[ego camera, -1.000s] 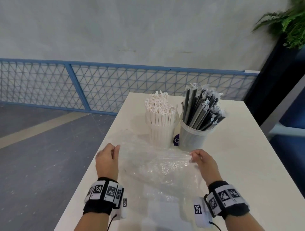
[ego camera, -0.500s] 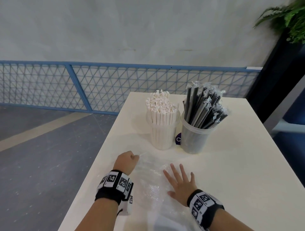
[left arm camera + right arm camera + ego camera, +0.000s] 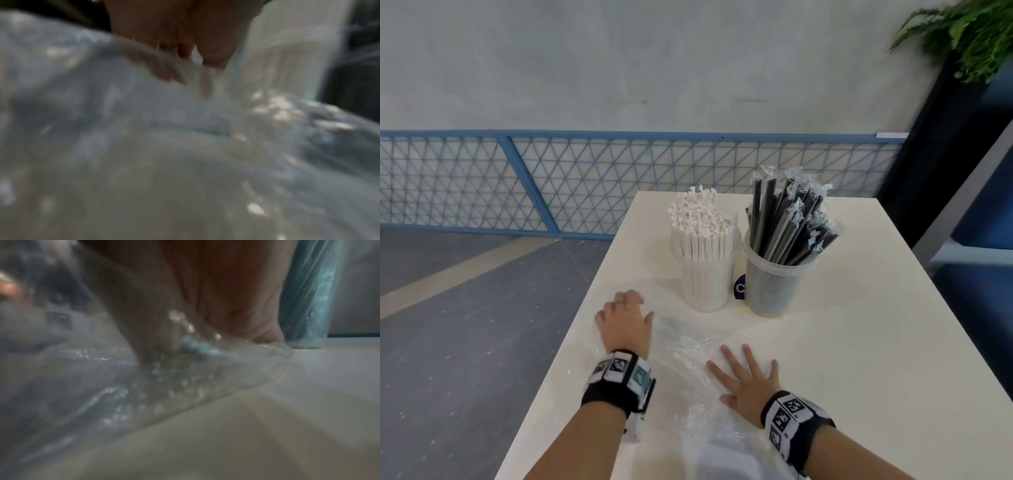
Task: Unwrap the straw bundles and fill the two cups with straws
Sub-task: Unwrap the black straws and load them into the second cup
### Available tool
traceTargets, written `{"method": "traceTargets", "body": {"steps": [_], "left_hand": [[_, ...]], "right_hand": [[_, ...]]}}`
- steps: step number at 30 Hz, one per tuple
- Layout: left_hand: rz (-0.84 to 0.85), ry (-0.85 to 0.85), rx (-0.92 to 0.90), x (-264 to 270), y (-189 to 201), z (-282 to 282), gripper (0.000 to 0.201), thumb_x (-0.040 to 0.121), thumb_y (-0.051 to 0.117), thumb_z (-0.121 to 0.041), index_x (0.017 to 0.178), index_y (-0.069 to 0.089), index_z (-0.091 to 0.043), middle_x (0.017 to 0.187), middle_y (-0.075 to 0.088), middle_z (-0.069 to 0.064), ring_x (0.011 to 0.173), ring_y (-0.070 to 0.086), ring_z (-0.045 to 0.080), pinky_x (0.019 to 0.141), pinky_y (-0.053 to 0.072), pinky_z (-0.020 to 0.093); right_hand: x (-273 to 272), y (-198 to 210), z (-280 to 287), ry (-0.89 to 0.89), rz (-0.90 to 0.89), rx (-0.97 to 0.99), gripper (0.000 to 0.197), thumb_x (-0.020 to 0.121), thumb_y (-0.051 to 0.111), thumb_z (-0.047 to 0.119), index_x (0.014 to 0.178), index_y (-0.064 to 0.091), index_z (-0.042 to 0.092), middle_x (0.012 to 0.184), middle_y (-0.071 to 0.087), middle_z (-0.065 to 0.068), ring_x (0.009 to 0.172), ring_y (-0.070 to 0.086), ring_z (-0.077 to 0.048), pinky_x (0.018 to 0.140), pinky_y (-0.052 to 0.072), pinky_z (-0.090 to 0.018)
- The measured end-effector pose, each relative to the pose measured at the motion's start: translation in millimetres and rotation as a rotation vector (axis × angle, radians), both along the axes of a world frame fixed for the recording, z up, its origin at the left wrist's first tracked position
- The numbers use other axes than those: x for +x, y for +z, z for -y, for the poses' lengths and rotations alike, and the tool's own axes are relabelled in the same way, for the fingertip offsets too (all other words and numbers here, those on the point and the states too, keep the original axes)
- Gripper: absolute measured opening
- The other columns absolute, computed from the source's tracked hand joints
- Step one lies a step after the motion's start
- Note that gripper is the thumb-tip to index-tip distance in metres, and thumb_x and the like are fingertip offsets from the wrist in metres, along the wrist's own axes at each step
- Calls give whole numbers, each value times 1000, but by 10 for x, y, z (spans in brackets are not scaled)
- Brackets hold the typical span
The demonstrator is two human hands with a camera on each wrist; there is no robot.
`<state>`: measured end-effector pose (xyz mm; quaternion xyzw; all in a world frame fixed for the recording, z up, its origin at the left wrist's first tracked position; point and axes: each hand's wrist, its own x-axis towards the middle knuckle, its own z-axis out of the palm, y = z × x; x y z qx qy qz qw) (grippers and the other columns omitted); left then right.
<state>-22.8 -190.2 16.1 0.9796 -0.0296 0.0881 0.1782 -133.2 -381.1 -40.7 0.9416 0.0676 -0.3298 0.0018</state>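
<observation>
Two clear cups stand mid-table: the left cup (image 3: 705, 274) packed with white paper-wrapped straws (image 3: 700, 214), the right cup (image 3: 774, 284) full of black straws (image 3: 787, 219) in clear sleeves. Crumpled clear plastic wrap (image 3: 688, 356) lies on the table in front of them. My left hand (image 3: 625, 308) sits knuckles up at the wrap's left edge, fingers curled; in the left wrist view the fingers (image 3: 213, 48) pinch the wrap (image 3: 144, 129), blurred. My right hand (image 3: 743, 370) lies flat, fingers spread, pressing the wrap (image 3: 102, 378) down.
The white table (image 3: 876, 342) has its left edge close beside my left hand, with grey floor (image 3: 465, 325) below. A blue mesh fence (image 3: 585, 178) runs behind. A dark pillar and a plant (image 3: 969, 37) stand at the far right. A small purple label (image 3: 739, 287) shows between the cups.
Both hands drew the wrap back from the cups toward me. My right hand let go of its edge and flattened on it. My left hand stayed curled on the wrap's left edge.
</observation>
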Motion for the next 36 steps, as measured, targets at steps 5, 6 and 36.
{"method": "traceTargets", "body": {"steps": [5, 6, 36], "left_hand": [[-380, -606, 335, -460, -116, 266, 56, 87, 54, -41, 136, 36, -20, 145, 37, 4, 130, 37, 24, 108, 26, 39], [-529, -582, 370, -512, -218, 247, 76, 83, 56, -51, 143, 23, -19, 154, 22, 6, 140, 23, 26, 114, 17, 46], [-304, -620, -604, -122, 811, 1141, 78, 73, 76, -27, 137, 34, -11, 141, 44, 4, 128, 40, 10, 106, 34, 27]], "right_hand": [[62, -14, 36, 8, 66, -21, 65, 96, 12, 50, 117, -49, 49, 121, -62, 8, 140, -27, -29, 108, 1, -68], [87, 48, 8, -8, 140, 3, 62, 93, 11, 53, 126, -42, 46, 120, -65, 6, 141, -20, -29, 106, 7, -70], [190, 1007, 969, -817, 974, 767, 69, 70, 78, 28, 125, 42, 8, 127, 41, -9, 108, 55, -20, 84, 42, -24]]}}
